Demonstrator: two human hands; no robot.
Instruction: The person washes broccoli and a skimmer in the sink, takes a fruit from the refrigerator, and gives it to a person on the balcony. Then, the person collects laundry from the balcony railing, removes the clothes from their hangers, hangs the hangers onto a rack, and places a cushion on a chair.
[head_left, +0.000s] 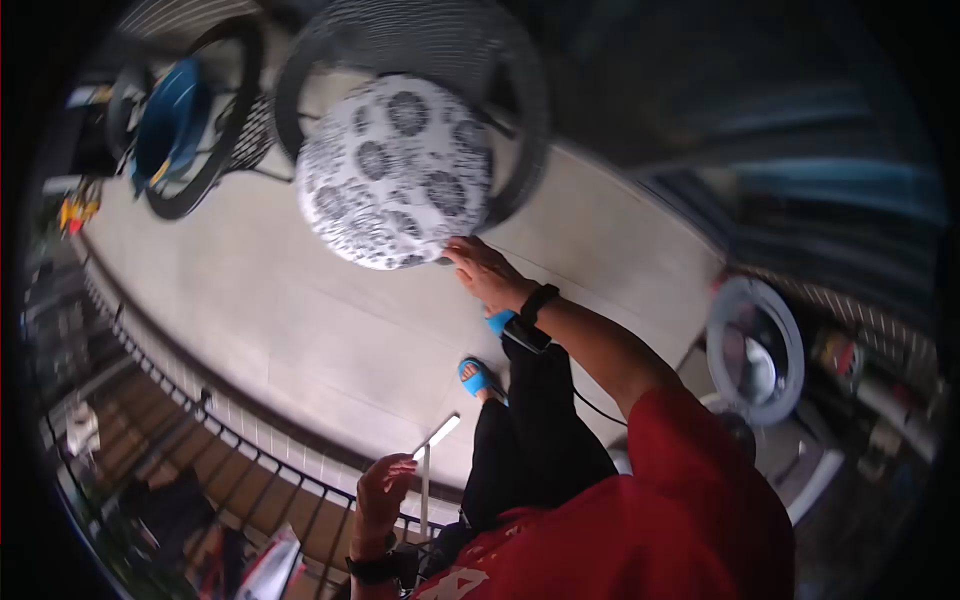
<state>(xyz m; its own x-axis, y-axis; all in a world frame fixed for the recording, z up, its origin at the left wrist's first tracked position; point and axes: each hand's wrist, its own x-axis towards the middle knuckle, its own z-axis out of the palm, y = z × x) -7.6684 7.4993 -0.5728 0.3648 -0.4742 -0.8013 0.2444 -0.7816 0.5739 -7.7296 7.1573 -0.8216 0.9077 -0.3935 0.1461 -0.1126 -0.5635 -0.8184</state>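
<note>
A round white cushion point(395, 175) with a black flower-like print rests on a dark wicker chair point(530, 120). My right hand point(485, 272) is at the cushion's near edge, its fingers closed on the rim; the thumb is partly hidden. A dark band and a watch-like device circle that wrist. Lower down, my left hand point(382, 495) is raised near the railing with its fingers loosely bent and nothing visible in them. Close to it stands a white T-shaped bar on a thin pole point(437, 435).
A second dark chair point(185, 205) with a blue basin point(170, 125) stands at upper left. A dark railing point(225, 430) curves along the left side. At right is a washing machine with its round door point(712, 350) open. My blue sandals point(475, 377) are on the pale tiled floor point(300, 320).
</note>
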